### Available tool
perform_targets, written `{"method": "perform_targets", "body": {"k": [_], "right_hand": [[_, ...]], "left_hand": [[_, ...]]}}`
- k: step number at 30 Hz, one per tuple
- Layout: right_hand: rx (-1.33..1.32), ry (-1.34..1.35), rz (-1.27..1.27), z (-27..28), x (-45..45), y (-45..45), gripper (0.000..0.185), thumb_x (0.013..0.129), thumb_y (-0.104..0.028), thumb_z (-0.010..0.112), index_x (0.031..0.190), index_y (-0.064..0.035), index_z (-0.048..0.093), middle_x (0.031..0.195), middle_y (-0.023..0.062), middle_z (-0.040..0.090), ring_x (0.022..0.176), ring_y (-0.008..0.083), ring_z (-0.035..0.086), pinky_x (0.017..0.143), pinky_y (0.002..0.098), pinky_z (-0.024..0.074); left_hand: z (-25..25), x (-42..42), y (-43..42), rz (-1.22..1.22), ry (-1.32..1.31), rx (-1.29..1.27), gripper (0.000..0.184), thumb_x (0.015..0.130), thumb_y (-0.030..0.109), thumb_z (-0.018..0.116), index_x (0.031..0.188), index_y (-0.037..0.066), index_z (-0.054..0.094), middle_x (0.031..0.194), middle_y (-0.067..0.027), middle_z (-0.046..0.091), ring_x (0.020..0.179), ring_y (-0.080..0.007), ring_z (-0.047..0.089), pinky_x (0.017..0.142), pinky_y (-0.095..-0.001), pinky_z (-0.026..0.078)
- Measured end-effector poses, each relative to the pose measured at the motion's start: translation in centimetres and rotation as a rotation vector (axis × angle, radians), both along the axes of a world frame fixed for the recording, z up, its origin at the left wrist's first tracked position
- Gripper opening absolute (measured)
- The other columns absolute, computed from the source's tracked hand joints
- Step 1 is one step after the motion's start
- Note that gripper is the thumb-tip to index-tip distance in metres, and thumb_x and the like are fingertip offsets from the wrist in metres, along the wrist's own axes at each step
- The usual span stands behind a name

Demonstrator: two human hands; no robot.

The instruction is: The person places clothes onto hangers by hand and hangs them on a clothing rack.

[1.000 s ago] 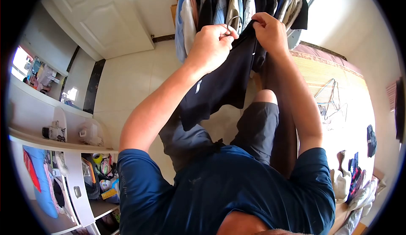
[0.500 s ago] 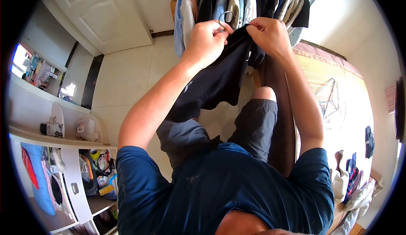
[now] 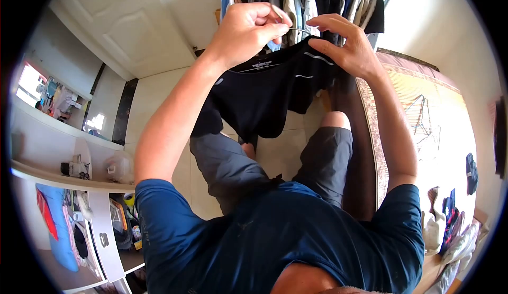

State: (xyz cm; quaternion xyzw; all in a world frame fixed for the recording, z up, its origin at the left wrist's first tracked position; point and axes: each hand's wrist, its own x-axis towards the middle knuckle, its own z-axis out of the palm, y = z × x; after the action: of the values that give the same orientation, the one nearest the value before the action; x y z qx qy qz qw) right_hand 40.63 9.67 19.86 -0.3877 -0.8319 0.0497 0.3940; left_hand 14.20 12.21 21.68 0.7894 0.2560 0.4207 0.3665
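A black short-sleeved shirt (image 3: 259,98) with thin light stripes hangs spread out in front of my knees. My left hand (image 3: 256,27) pinches the thin metal hanger (image 3: 299,30) above the shirt's neckline. Close to the shirt's right shoulder, my right hand (image 3: 346,45) has its thumb and fingers apart, with nothing held between them. The hanger's lower part is mostly hidden inside the shirt and behind my fingers.
Many clothes (image 3: 338,3) hang on a rack ahead. To the right is a bed (image 3: 391,85) with loose hangers (image 3: 420,115) and a pile of clothes (image 3: 450,230). A filled cabinet (image 3: 100,238) stands at the left, and a white door (image 3: 127,24) beyond.
My right hand has let go of the shirt's edge and opened. My left hand has risen with the hanger, and the shirt has turned and spread to show its neckline.
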Motion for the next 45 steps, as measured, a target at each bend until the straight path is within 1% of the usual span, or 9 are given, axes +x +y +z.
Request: {"method": "perform_targets", "body": {"k": [3, 8, 13, 18, 26, 28, 35, 37, 45], "right_hand": [[-0.165, 0.081, 0.106, 1.2, -1.1, -0.1, 0.036, 0.094, -0.021, 0.077, 0.124, -0.0029, 0.071, 0.112, 0.0076, 0.073, 0.107, 0.0174, 0.065, 0.099, 0.0342, 0.0499], [-0.300, 0.239, 0.187, 2.5, -2.5, 0.3, 0.021, 0.096, -0.016, 0.073, 0.105, 0.0026, 0.077, 0.085, 0.0058, 0.075, 0.082, 0.0097, 0.068, 0.076, 0.0251, 0.0539], [-0.274, 0.330, 0.119, 2.6, -2.0, 0.3, 0.023, 0.097, -0.016, 0.069, 0.104, 0.0044, 0.077, 0.086, 0.0047, 0.075, 0.084, 0.0091, 0.067, 0.081, 0.0247, 0.0521], [-0.303, 0.443, 0.061, 1.9, -0.8, 0.7, 0.027, 0.098, -0.020, 0.070, 0.107, 0.0046, 0.077, 0.092, 0.0081, 0.076, 0.089, 0.0121, 0.070, 0.083, 0.0275, 0.0551], [-0.329, 0.532, 0.064, 2.0, -1.2, 0.8, 0.026, 0.098, -0.022, 0.071, 0.105, 0.0014, 0.079, 0.092, 0.0062, 0.077, 0.088, 0.0101, 0.068, 0.082, 0.0260, 0.0530], [-0.321, 0.532, 0.054, 1.9, -1.1, 0.7, 0.026, 0.098, -0.022, 0.071, 0.106, 0.0016, 0.079, 0.092, 0.0059, 0.077, 0.088, 0.0099, 0.067, 0.082, 0.0258, 0.0527], [-0.307, 0.490, 0.030, 2.2, -1.5, 0.1, 0.027, 0.098, -0.023, 0.071, 0.107, 0.0025, 0.078, 0.093, 0.0052, 0.077, 0.089, 0.0097, 0.067, 0.085, 0.0251, 0.0522], [-0.304, 0.491, 0.028, 2.2, -1.2, 0.2, 0.028, 0.097, -0.023, 0.072, 0.107, 0.0024, 0.078, 0.093, 0.0056, 0.077, 0.090, 0.0101, 0.068, 0.085, 0.0254, 0.0523], [-0.312, 0.494, 0.019, 2.0, -0.8, 0.2, 0.025, 0.095, -0.019, 0.073, 0.107, 0.0023, 0.078, 0.095, 0.0070, 0.078, 0.091, 0.0108, 0.069, 0.088, 0.0266, 0.0527]], "left_hand": [[1.3, 0.6, -0.2, -0.048, 0.037, 0.020, 0.016, 0.097, 0.010, 0.067, 0.106, -0.001, 0.074, 0.084, -0.0025, 0.070, 0.078, -0.0072, 0.065, 0.071, -0.0228, 0.050], [3.1, 0.2, -0.7, 0.017, 0.094, -0.023, 0.020, 0.097, 0.013, 0.069, 0.111, 0.000, 0.074, 0.088, -0.0037, 0.073, 0.080, -0.0070, 0.065, 0.071, -0.0225, 0.050], [2.2, -4.0, -0.7, 0.275, 0.090, 0.226, 0.021, 0.096, 0.014, 0.072, 0.112, 0.001, 0.075, 0.100, -0.0025, 0.074, 0.092, -0.0077, 0.066, 0.084, -0.0234, 0.053], [-0.2, -8.4, -1.1, 0.505, 0.301, 0.374, 0.024, 0.092, 0.010, 0.073, 0.115, 0.003, 0.075, 0.114, -0.0080, 0.074, 0.108, -0.0211, 0.069, 0.096, -0.0342, 0.052], [-0.6, -8.1, -0.7, 0.473, 0.285, 0.393, 0.015, 0.095, 0.007, 0.071, 0.106, 0.000, 0.076, 0.105, -0.0102, 0.075, 0.098, -0.0232, 0.071, 0.090, -0.0330, 0.055], [-0.7, -8.0, -0.2, 0.411, 0.186, 0.422, 0.012, 0.093, 0.007, 0.071, 0.102, 0.000, 0.077, 0.095, -0.0129, 0.076, 0.081, -0.0240, 0.070, 0.076, -0.0341, 0.055], [-0.8, -7.1, -0.1, 0.496, 0.264, 0.356, 0.013, 0.095, 0.007, 0.072, 0.103, -0.001, 0.077, 0.096, -0.0090, 0.077, 0.083, -0.0144, 0.070, 0.077, -0.0285, 0.055], [-1.0, -7.2, 0.0, 0.430, 0.134, 0.148, 0.014, 0.095, 0.010, 0.073, 0.101, -0.002, 0.078, 0.095, -0.0083, 0.077, 0.082, -0.0117, 0.068, 0.076, -0.0274, 0.055], [-0.5, -7.2, -0.1, 0.430, 0.253, 0.184, 0.017, 0.097, 0.013, 0.072, 0.102, -0.002, 0.077, 0.088, -0.0042, 0.075, 0.080, -0.0085, 0.065, 0.074, -0.0265, 0.053]]}}
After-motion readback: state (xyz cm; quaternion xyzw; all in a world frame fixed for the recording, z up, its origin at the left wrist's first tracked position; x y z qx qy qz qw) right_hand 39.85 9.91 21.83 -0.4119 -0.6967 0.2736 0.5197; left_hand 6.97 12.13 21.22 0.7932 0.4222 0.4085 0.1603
